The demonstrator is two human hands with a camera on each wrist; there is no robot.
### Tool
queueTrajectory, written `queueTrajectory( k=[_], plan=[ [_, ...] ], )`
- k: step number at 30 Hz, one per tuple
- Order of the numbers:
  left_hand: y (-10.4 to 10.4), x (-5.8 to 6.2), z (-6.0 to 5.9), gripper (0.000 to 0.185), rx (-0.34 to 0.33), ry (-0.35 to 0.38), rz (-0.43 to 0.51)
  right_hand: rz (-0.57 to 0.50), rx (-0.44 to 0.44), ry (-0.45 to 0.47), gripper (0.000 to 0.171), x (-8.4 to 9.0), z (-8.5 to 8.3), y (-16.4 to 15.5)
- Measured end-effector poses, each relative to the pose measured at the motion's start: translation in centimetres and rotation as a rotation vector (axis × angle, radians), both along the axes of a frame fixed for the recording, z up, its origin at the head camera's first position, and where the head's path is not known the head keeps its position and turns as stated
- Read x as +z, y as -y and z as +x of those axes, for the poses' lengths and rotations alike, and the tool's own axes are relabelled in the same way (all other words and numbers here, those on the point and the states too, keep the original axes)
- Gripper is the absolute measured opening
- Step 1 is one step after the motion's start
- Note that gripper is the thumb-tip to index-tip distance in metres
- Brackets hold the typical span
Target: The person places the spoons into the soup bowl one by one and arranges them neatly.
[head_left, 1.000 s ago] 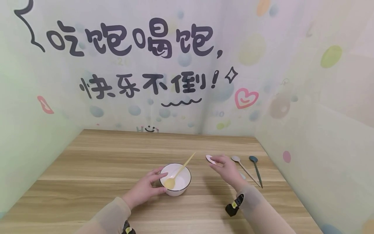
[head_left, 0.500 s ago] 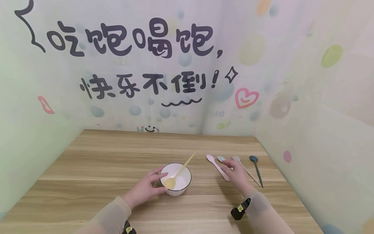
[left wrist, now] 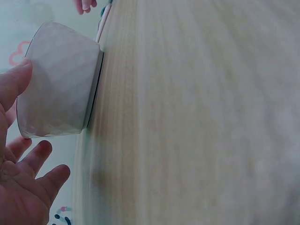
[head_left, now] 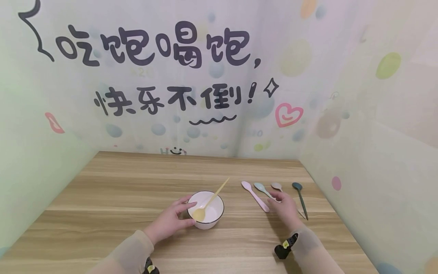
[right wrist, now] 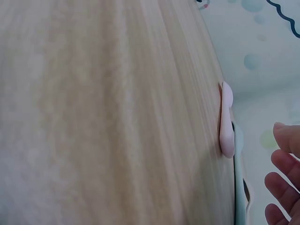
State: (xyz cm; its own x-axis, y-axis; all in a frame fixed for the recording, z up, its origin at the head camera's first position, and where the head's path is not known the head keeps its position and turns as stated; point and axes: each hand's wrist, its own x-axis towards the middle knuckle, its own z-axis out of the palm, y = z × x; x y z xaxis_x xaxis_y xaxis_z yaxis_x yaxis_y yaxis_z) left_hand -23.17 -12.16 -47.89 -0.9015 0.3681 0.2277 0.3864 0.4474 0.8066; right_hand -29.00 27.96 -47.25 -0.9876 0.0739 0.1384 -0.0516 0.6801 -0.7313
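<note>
My left hand [head_left: 172, 217] holds the white, dark-rimmed bowl [head_left: 206, 225] at its left side, a finger over the rim. In the left wrist view the thumb lies against the faceted wall of the bowl [left wrist: 61, 84], other fingers spread. A yellow spoon [head_left: 199, 215] leans inside it, handle sticking out to the upper right. Over the handle of a mint-green spoon [head_left: 261, 187] hovers my right hand [head_left: 286, 208], fingers loosely bent. The right wrist view shows a gap between these fingers [right wrist: 281, 187] and the mint spoon.
A pink spoon [head_left: 255, 196] lies left of the mint one. On the right are a grey-beige spoon [head_left: 276, 186], partly hidden by the right hand, and a dark teal spoon [head_left: 302, 201]. Printed walls border the wooden table [head_left: 137, 182] at the back and sides.
My right hand has moved rightward from over the pink spoon, past the mint spoon's head, to above its handle. The left hand and the bowl have stayed put.
</note>
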Motion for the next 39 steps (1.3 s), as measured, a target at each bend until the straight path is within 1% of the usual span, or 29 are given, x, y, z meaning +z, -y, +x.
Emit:
queueTrajectory(
  k=[10,17,25,29,33,39],
  plan=[
    [0.0,0.0,0.0,0.06,0.002,0.004,0.002,-0.02,-0.027,0.086,0.033,-0.6,-0.3,0.6],
    [0.0,0.0,0.0,0.061,-0.001,0.002,-0.004,0.003,-0.033,0.099,0.033,-1.0,-0.8,1.7],
    [0.0,0.1,0.0,0.06,-0.005,0.0,-0.001,-0.04,-0.046,0.089,0.03,-1.8,-1.5,2.8],
    [0.0,0.3,0.0,0.06,-0.007,0.014,0.007,-0.046,-0.054,0.106,0.032,-1.9,-1.8,3.1],
    [-0.1,0.4,0.1,0.06,0.003,0.024,0.008,-0.027,-0.058,0.121,0.035,-2.0,-2.0,3.4],
    [-0.1,0.5,0.1,0.06,0.008,0.03,-0.001,0.002,-0.053,0.131,0.025,-2.0,-1.9,3.7]
  ],
)
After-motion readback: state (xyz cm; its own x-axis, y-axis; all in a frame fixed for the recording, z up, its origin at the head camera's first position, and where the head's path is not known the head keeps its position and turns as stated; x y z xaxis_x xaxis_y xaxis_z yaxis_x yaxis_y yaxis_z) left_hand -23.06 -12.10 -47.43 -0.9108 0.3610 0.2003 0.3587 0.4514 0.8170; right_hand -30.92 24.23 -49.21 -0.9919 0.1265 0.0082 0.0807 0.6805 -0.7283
